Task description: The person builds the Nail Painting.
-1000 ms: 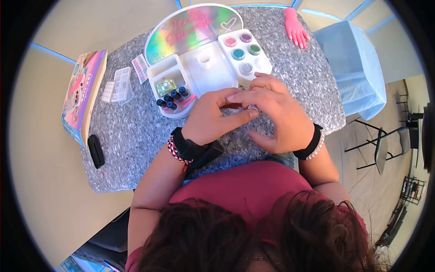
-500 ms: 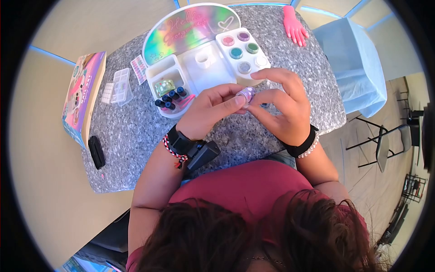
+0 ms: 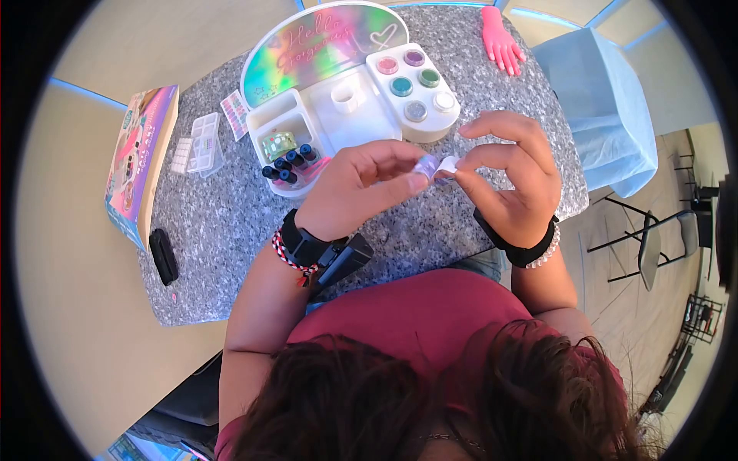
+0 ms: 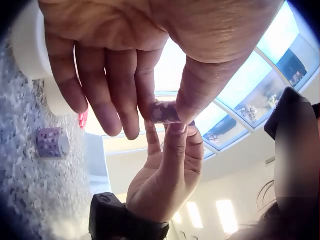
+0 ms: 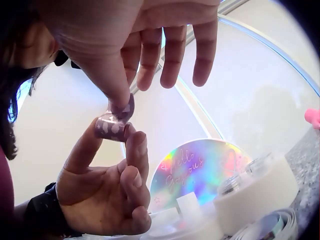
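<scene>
A small roll of shiny purple patterned tape (image 3: 425, 164) is pinched between the thumb and fingers of my left hand (image 3: 346, 188), above the table's front half. From it a short, pale loose end (image 3: 447, 166) runs to my right hand (image 3: 516, 173), which pinches it between thumb and forefinger. White spots show on the roll (image 5: 112, 129) in the right wrist view. My right hand's other fingers are spread away from the tape. Another purple patterned roll (image 4: 52, 142) stands on the table in the left wrist view.
Behind my hands stands a white nail-kit station (image 3: 354, 115) with glitter pots (image 3: 401, 86) and dark-capped bottles (image 3: 287, 165). A pink model hand (image 3: 503, 48) lies at the back right. Leftward are a clear case (image 3: 204, 142), a colourful box (image 3: 142, 157) and a black case (image 3: 163, 257).
My hands were close together over the roll. The right hand has since drawn away to the right, and a loose end of tape now stretches between them.
</scene>
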`<state>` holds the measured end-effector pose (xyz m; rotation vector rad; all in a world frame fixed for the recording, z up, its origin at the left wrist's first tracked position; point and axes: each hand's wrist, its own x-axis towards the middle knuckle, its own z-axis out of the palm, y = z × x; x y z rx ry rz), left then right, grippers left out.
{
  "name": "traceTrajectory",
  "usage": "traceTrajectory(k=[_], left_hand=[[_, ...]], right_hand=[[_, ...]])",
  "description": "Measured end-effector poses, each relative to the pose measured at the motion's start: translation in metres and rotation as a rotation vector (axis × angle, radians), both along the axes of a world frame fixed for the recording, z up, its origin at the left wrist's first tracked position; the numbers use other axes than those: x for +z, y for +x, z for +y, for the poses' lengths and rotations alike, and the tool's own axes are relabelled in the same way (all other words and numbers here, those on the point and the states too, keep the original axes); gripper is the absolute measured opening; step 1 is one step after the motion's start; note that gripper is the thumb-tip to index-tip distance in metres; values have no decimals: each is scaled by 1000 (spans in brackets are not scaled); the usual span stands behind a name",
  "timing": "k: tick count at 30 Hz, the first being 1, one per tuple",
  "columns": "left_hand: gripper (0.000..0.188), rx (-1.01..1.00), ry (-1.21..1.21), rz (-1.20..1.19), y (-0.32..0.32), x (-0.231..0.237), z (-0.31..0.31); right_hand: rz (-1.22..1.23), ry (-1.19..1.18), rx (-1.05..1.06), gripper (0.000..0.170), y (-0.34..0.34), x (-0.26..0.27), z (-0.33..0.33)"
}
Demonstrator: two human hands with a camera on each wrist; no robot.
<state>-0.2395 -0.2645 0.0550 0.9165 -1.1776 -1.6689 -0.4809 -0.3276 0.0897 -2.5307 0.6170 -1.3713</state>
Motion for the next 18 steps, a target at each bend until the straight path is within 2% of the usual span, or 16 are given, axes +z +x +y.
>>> traceTrajectory(k=[5, 7, 9, 11, 14, 16, 18], left_hand=[[38, -98, -73, -153, 6, 4, 0], [35, -112, -80, -252, 6, 6, 1], [34, -90, -66, -209, 0, 0, 1], [34, -62, -52, -164, -3, -2, 1], [38, -38, 29, -131, -4, -4, 0], [44, -37, -85, -284, -4, -9, 0], [44, -30, -93, -313, -7, -12, -1]], right_hand=[[150, 43, 76, 25, 3, 10, -2], [117, 107, 63, 26, 3, 6, -1], [85, 168, 51, 27, -1, 6, -3], [258, 171, 189, 30, -10, 7, -8], [276, 282, 267, 30, -2, 13, 1], [285, 289, 254, 29, 0, 4, 4], [285, 300, 255, 28, 1, -6, 5]])
